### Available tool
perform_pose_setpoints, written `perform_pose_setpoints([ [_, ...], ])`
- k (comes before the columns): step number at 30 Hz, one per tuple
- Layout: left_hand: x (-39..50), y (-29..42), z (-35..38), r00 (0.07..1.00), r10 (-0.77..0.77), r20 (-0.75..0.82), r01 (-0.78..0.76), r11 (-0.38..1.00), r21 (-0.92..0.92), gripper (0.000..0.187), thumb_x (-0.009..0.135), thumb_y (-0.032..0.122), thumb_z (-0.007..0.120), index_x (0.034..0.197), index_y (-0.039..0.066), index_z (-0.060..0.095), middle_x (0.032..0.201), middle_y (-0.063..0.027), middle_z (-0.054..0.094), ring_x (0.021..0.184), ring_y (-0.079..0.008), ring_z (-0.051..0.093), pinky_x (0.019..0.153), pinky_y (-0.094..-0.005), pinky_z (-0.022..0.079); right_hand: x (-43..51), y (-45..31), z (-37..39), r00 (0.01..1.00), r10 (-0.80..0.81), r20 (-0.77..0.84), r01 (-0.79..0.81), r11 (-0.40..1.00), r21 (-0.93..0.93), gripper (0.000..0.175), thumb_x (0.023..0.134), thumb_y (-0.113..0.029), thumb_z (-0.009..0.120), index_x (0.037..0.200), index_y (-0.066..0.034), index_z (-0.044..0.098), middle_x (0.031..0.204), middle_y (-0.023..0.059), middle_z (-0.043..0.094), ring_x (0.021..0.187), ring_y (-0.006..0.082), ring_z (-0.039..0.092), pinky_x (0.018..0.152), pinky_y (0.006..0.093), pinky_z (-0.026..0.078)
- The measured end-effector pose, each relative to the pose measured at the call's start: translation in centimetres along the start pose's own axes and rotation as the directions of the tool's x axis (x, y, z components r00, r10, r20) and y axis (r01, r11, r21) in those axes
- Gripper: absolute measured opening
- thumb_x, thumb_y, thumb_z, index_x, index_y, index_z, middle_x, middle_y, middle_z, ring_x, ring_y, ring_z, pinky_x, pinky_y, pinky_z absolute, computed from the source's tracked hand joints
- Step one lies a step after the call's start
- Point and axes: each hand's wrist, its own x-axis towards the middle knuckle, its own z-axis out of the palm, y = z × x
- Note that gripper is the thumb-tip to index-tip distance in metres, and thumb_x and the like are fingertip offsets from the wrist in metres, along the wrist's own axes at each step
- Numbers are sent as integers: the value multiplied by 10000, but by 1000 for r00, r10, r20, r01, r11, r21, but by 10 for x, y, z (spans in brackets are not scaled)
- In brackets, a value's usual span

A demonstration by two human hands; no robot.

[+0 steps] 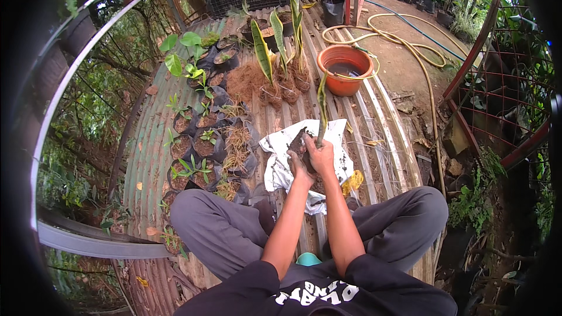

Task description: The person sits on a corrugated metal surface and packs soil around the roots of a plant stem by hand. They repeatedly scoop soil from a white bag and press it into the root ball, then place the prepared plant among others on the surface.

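A snake plant leaf (322, 107) rises upright from between my two soil-stained hands. My right hand (321, 154) grips the base of the plant. Cupped against its dark clump of soil is my left hand (300, 167); the fingers and palms hide most of the clump. Beneath both hands lies a crumpled white plastic sheet (276, 145) smeared with dark potting soil (299, 137). Beyond the sheet, several snake plants (276, 48) stand with wrapped, tied root balls (287, 90), beside a heap of brown coir fibre (242, 81).
An orange plastic pot (344, 85) holds water at the right, near a coiled garden hose (386, 30). Several black nursery bags (206, 145) with seedlings stand on the left of the corrugated metal sheet (149, 166). A red metal grille (496, 101) borders the far right.
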Motion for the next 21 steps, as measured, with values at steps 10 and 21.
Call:
perform_pose_setpoints([
  [10, 12, 13, -6, 998, -9, -66, 26, 963, 268, 879, 941, 753, 294, 1366, 25, 545, 1328, -103, 595, 1212, -247, 562, 1041, -394, 427, 18, -12, -9, 1000, -29, -5, 29, 998, 51, 363, 950, -344, 682, 772, -29, 658, 659, 63, 674, 582, 109, 606, 579, 268, 478],
  [21, 11, 21, -16, 971, 239, -17, -233, 957, 173, 821, 930, 735, 340, 1333, 51, 553, 1252, -84, 630, 1147, -249, 607, 990, -400, 467, 31, -4, 24, 959, -202, -199, 235, 958, 163, 357, 970, -343, 655, 1123, -26, 595, 1066, 57, 608, 1002, 115, 547, 839, 298, 480],
])
